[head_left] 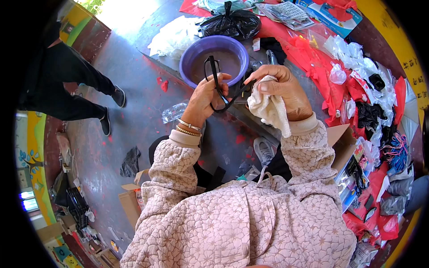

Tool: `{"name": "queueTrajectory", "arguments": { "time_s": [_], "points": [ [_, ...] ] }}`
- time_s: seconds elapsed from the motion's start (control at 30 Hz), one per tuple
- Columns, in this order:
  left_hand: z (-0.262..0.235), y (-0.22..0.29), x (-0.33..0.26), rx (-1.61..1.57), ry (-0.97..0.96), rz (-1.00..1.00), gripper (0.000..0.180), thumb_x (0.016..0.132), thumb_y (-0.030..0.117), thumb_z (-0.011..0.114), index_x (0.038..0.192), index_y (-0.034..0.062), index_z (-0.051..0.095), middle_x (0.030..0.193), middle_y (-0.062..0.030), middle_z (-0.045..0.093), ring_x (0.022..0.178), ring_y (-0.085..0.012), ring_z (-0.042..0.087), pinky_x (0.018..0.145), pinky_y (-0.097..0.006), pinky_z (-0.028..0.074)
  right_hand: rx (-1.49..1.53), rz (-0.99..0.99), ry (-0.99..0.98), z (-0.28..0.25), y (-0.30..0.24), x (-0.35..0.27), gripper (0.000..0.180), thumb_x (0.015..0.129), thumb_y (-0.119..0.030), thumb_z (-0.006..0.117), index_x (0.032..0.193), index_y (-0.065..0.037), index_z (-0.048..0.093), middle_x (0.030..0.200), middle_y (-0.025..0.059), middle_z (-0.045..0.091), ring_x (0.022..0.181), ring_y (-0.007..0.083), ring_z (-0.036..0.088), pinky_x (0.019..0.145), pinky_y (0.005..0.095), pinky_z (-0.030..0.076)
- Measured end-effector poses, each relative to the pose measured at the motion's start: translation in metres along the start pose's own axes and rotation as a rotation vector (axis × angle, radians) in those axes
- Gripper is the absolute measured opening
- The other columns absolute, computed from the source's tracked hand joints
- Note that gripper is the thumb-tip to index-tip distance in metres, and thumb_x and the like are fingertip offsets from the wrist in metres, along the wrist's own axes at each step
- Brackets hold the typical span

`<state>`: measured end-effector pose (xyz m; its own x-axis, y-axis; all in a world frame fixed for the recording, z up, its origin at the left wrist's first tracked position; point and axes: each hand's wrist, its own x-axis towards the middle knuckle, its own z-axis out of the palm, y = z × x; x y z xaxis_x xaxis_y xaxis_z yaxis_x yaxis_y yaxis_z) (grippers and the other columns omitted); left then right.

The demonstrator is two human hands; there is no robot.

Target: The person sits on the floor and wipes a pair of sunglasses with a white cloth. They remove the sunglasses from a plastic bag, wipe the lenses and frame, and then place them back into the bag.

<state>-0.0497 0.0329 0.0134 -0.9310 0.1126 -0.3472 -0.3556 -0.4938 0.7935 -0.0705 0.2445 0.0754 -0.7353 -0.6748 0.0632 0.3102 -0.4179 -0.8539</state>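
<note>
A pair of black-framed eyeglasses is held up in front of me. My left hand is closed on the frame, and one lens rim stands up above its fingers. Across from it my right hand grips a crumpled white cloth. The right fingertips are at a dark temple of the glasses; whether they pinch it I cannot tell. Just beyond both hands sits a purple basin with murky water in it.
A knotted black plastic bag and a white bag lie past the basin. Red sheeting with heaped plastic bags spreads along the right. A person in dark trousers stands at left. Cardboard boxes flank me; a clear plastic bottle lies on the floor.
</note>
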Motion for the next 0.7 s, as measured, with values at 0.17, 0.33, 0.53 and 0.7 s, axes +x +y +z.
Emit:
{"name": "queueTrajectory", "arguments": {
  "time_s": [0.17, 0.33, 0.53, 0.7],
  "points": [
    [0.01, 0.007, -0.007, 0.053, -0.027, 0.003, 0.024, 0.087, 0.024, 0.06, 0.101, 0.0037, 0.059, 0.064, 0.0013, 0.051, 0.056, -0.0087, 0.051, 0.053, -0.026, 0.048, 0.144, 0.076, 0.117, -0.006, -0.001, 0.006, 0.017, 0.079, -0.01, 0.063, 0.092, 0.002, 0.065, 0.073, 0.0049, 0.062, 0.064, 0.011, 0.059, 0.058, 0.0235, 0.048],
    [0.006, 0.014, -0.007, 0.038, -0.025, -0.056, 0.034, 0.083, 0.032, 0.064, 0.1, 0.0028, 0.059, 0.062, 0.002, 0.049, 0.053, -0.0087, 0.049, 0.05, -0.025, 0.045, -0.414, 0.258, 0.179, -0.012, 0.024, 0.013, 0.016, 0.074, -0.011, 0.059, 0.083, 0.002, 0.062, 0.071, 0.0062, 0.061, 0.06, 0.0117, 0.058, 0.055, 0.0235, 0.047],
    [0.004, 0.007, -0.007, 0.061, 0.114, -0.095, 0.036, 0.086, 0.035, 0.059, 0.102, 0.0031, 0.058, 0.063, 0.0008, 0.052, 0.052, -0.0067, 0.048, 0.045, -0.019, 0.039, -0.505, 0.191, 0.005, 0.014, 0.034, 0.014, 0.015, 0.073, -0.009, 0.062, 0.083, 0.002, 0.065, 0.075, 0.0029, 0.062, 0.069, 0.0092, 0.055, 0.065, 0.0228, 0.044],
    [0.002, 0.005, -0.005, 0.033, 0.083, -0.144, 0.034, 0.086, 0.033, 0.059, 0.101, 0.003, 0.058, 0.063, 0.0, 0.051, 0.053, -0.0081, 0.048, 0.048, -0.022, 0.041, -0.04, 0.365, 0.012, -0.001, 0.034, 0.015, 0.013, 0.079, -0.011, 0.063, 0.084, 0.001, 0.063, 0.072, 0.0036, 0.061, 0.063, 0.0101, 0.057, 0.058, 0.0197, 0.045]
  ]
}}
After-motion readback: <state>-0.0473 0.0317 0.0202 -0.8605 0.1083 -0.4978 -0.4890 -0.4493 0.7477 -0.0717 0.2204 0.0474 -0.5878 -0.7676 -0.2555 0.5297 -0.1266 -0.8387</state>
